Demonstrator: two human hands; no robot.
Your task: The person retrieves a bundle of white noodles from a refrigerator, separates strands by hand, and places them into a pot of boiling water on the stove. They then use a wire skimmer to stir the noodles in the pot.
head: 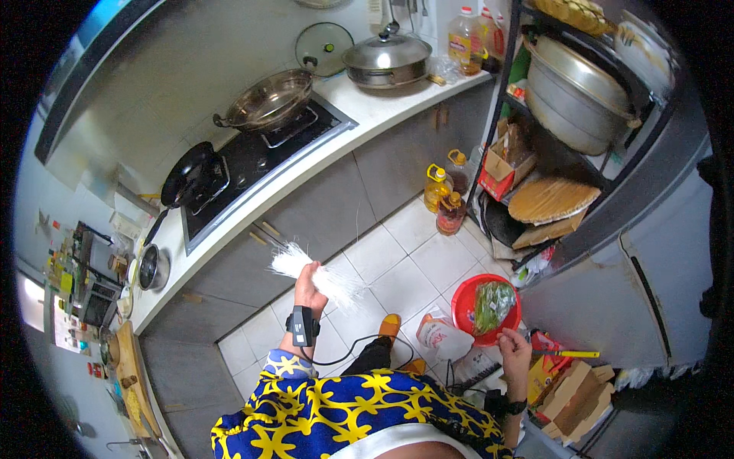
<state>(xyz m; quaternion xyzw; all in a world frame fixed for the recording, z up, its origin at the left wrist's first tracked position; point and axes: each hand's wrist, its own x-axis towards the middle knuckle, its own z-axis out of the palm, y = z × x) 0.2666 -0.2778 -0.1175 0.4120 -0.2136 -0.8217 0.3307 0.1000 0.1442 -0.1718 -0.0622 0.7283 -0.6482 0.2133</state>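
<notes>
A bundle of thin white dry noodles (330,282), like vermicelli, is gripped around its middle by my left hand (309,290). Its loose ends fan out on both sides of the fist, over the tiled floor and the lower cabinets. My right hand (516,350) is at the near edge of a red plastic basin (457,304), fingers curled in. Whether it pinches anything small is not clear. In the basin lies a clear plastic bag of green vegetables (493,307). Left of the basin is a white plastic bag (444,338) with red printing.
A gas hob (252,166) carries a steel wok (269,100) and a black wok (186,172). Oil bottles (438,189) stand on the floor beside a rack (487,166). Right of my right hand are a yellow-handled tool (567,354) and an open cardboard box (576,399).
</notes>
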